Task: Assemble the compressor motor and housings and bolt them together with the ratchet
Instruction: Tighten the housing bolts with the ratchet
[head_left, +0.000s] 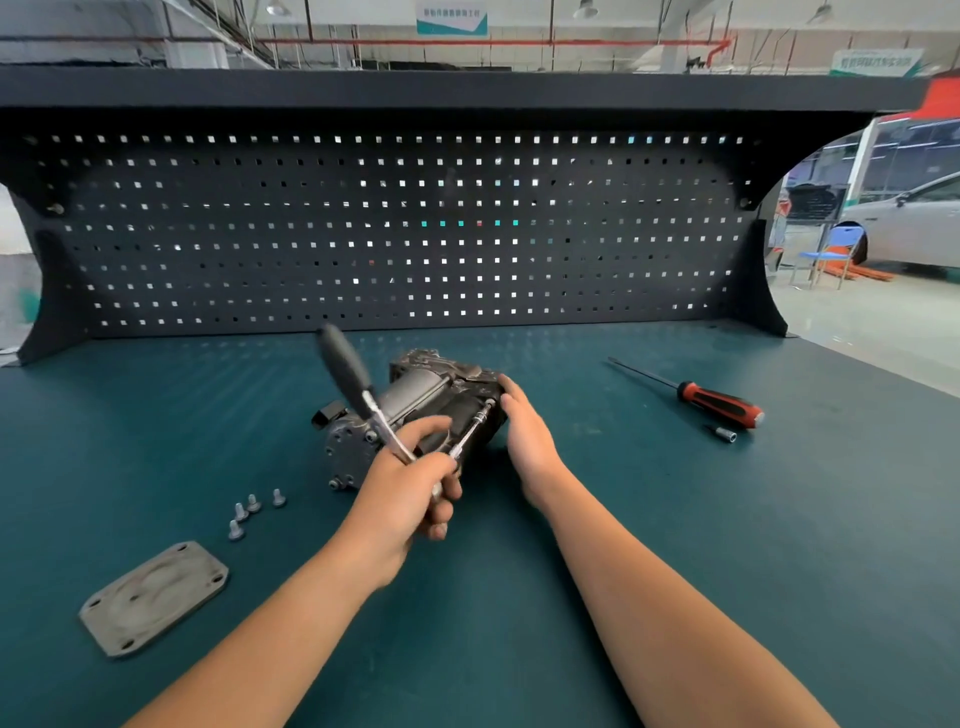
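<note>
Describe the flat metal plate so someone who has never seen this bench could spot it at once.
Start at the teal bench top and look to its near left part, left of the person's left forearm. There lies a grey rectangular plate with rounded corners and holes at its corners. Unlike the four small bolts just beyond it, it is broad and flat.

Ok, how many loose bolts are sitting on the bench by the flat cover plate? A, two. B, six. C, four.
C: four bolts sit in a small cluster on the bench, just beyond the cover plate.
</note>
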